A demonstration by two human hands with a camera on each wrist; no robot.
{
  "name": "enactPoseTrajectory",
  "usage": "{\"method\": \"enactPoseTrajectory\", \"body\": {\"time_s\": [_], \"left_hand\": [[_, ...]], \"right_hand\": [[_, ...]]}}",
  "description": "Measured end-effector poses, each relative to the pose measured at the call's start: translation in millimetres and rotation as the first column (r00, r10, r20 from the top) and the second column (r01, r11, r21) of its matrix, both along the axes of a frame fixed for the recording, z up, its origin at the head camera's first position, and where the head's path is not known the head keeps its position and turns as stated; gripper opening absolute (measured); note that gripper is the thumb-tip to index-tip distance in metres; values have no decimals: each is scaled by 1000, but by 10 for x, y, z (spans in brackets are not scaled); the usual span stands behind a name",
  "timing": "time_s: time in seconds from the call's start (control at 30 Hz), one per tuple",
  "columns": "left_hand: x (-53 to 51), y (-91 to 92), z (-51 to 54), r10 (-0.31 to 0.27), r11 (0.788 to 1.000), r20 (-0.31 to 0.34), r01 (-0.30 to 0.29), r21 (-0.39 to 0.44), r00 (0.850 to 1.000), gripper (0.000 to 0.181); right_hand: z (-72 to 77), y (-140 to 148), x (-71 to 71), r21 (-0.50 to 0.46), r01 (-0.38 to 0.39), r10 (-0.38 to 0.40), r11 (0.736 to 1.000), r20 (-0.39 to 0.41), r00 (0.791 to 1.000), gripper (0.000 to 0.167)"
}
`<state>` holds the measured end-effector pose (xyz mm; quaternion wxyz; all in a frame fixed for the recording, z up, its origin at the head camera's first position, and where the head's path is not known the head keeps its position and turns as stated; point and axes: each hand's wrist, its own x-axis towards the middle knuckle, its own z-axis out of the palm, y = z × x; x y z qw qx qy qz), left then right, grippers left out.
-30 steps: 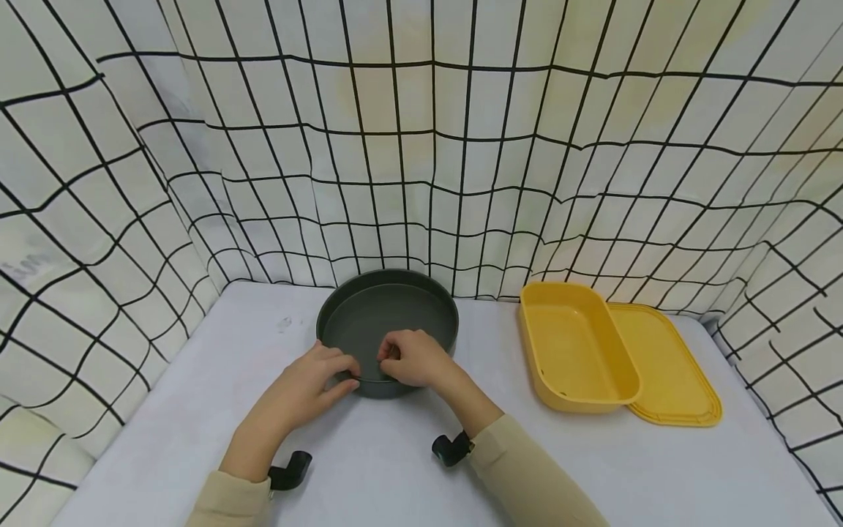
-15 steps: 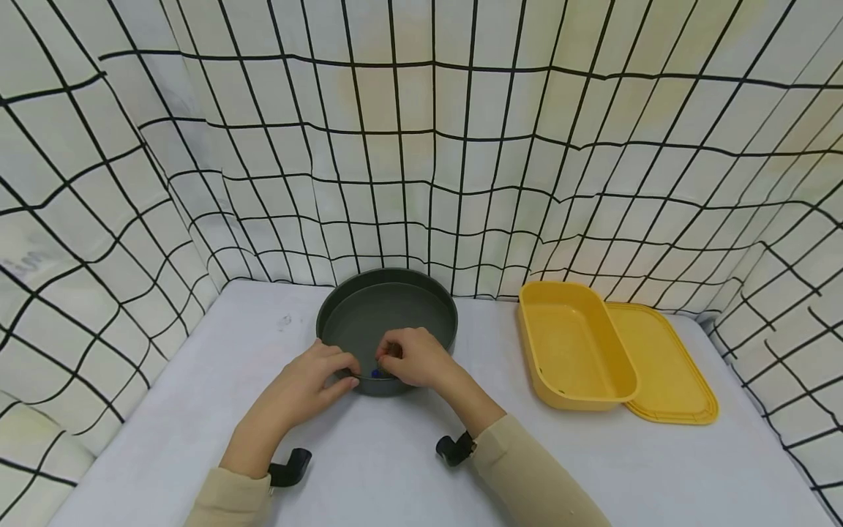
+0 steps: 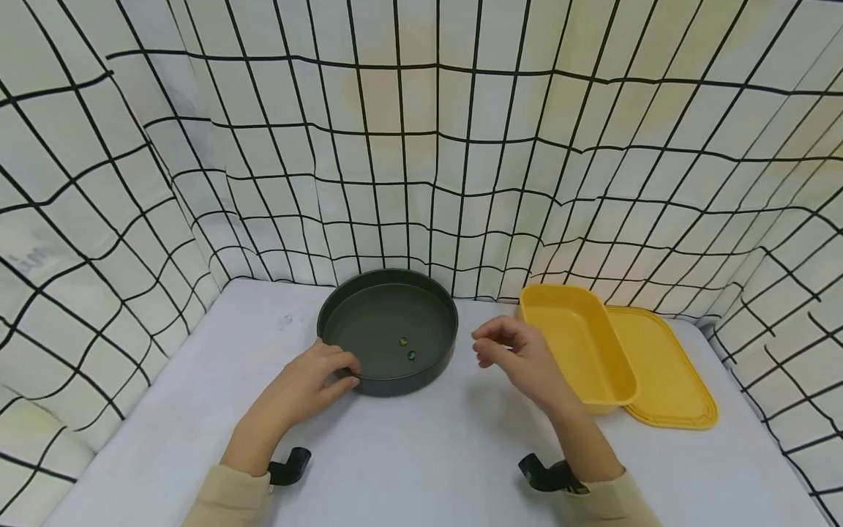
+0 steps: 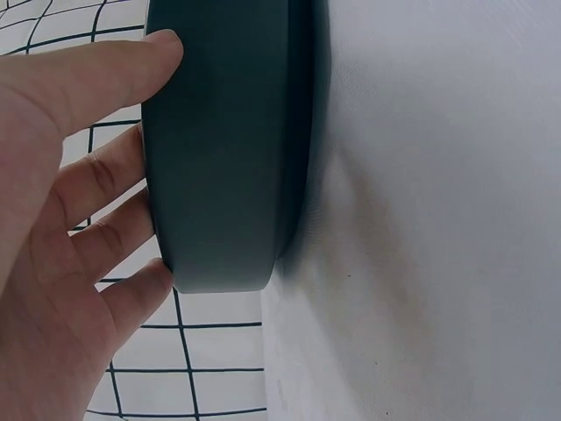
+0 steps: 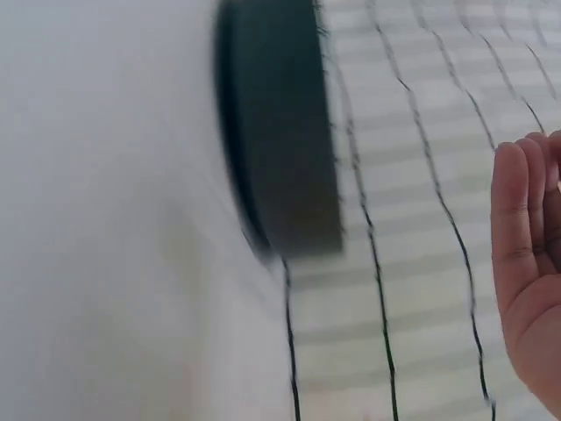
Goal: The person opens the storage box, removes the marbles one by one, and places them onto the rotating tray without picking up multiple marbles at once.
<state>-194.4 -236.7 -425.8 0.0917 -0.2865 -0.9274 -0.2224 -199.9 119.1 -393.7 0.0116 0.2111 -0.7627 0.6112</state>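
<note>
A round dark grey-green pan (image 3: 388, 315) stands on the cloth-covered table in the head view. On its floor lie two tiny glassy pieces like marbles, a yellowish one (image 3: 403, 341) and a green one (image 3: 411, 355). My left hand (image 3: 306, 384) grips the pan's near-left rim, with its thumb on the outer wall in the left wrist view. My right hand (image 3: 523, 359) hovers between pan and yellow container (image 3: 582, 344), its thumb and fingers bent towards each other. The fingers hide whatever may be between them. In the right wrist view, the hand shows only at the edge.
A flat yellow lid (image 3: 672, 373) lies partly under the container's right side. White walls with a black grid net (image 3: 435, 132) enclose the table at the back and sides.
My right hand has left the pan and moved right, towards the yellow container. Two small pieces in the pan are now uncovered. A blue spot seen near its fingers no longer shows.
</note>
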Motion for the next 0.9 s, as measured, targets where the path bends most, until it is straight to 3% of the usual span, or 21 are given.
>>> {"method": "enactPoseTrajectory", "body": {"time_s": [0.13, 0.4, 0.63, 0.9], "left_hand": [[-4, 8, 12, 1, 1000, 9, -1, -6, 1000, 13], [-8, 22, 15, -10, 1000, -15, 10, -7, 1000, 15], [-6, -12, -8, -11, 1000, -27, 12, 6, 1000, 17], [-6, -7, 0, -18, 1000, -33, 18, 0, 999, 17]], "right_hand": [[17, 386, 20, -43, 79, -77, 996, 41, 996, 17], [-45, 904, -29, 119, 92, -104, 989, 98, 990, 24], [-74, 958, -83, 164, 109, -129, 980, 116, 985, 27], [-190, 957, -96, 322, 153, -212, 934, 158, 964, 28]]}}
